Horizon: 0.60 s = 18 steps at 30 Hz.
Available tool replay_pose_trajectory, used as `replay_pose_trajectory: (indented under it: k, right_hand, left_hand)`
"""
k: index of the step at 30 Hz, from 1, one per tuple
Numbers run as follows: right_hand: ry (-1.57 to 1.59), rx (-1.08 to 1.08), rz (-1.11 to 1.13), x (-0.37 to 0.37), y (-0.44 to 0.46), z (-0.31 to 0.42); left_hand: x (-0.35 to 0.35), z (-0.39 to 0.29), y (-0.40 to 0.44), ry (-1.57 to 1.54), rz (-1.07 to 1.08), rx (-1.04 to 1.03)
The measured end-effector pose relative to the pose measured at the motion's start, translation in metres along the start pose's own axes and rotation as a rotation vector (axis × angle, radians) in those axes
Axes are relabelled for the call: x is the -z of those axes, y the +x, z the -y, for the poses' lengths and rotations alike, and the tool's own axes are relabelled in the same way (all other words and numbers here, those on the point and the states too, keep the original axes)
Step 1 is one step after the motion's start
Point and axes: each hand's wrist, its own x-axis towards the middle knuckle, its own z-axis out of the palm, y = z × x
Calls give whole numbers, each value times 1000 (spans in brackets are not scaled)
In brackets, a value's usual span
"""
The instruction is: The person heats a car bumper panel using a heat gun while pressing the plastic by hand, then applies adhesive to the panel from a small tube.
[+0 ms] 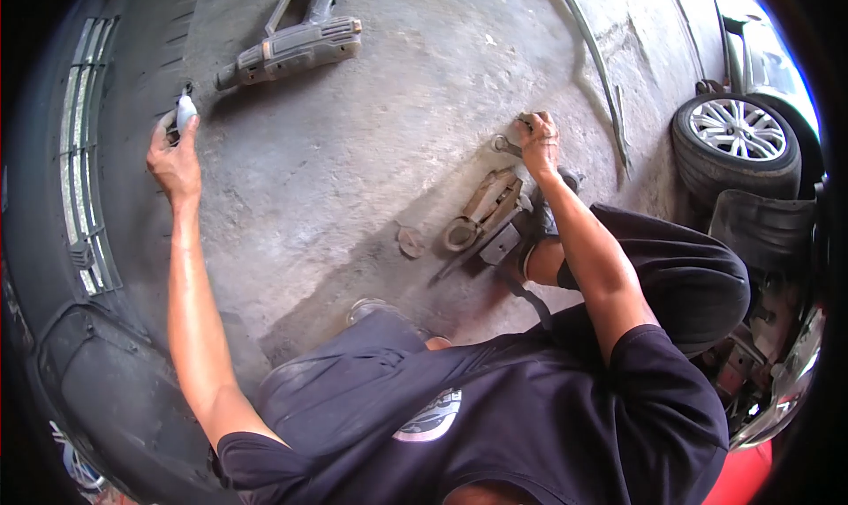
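My left hand point(177, 162) is closed round a small white bottle with a narrow tip point(185, 113), held upright beside the edge of a dark car bumper point(132, 152). My right hand point(540, 141) is low over the concrete floor near my foot, its fingers curled together. Something small and dark shows at those fingertips, too little to name. Just left of this hand lies a metal ring end point(505, 145), like that of a spanner. Below it sit worn metal tools point(484, 207), one with a round loop.
A dusty heat-gun-like power tool point(296, 50) lies on the floor at upper left. Long thin strips point(596, 59) lie at upper right. A wheel with tyre point(738, 134) stands at the right, above dark car parts point(761, 227). A flat leaf-like piece point(411, 241) lies mid-floor.
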Motion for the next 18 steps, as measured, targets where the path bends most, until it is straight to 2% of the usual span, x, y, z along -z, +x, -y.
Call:
replay_pose_trajectory:
  k: [3,4,5,6,7,8,9,10,12,14,15,18]
  right_hand:
    - [-48,-15,47,-6,-1,-6]
    - [-55,-25,24,-9,-4,-7]
    - [-112,63,-122,-29,-9,-27]
    - [-101,59,-119,-44,-11,-53]
    - [-161,-168,237,-20,-2,-31]
    - [-4,37,43,-33,-5,-50]
    - [-90,-4,130,-29,-3,-49]
    - [-178,-36,220,-25,-1,-47]
    - [-237,118,114,-24,-3,-44]
    - [-194,111,247,-16,11,-46]
    - [-182,96,310,-10,20,-44]
    - [77,150,153,9,40,22]
  left_hand:
    - [-3,3,0,22,-3,-32]
    - [-5,2,-2,21,-22,-77]
    - [-9,4,-3,12,-5,-106]
    - [-10,5,-4,19,-2,-137]
    - [-11,-5,-8,-20,-3,-103]
    - [-7,-11,-10,-9,20,-103]
    - [-6,-9,-13,4,22,-129]
    - [-3,-14,-17,12,6,-117]
    - [7,-23,-24,10,88,-16]
    - [14,-23,-40,39,140,26]
    - [20,-28,-51,8,194,124]
    - [17,0,-95,-56,168,191]
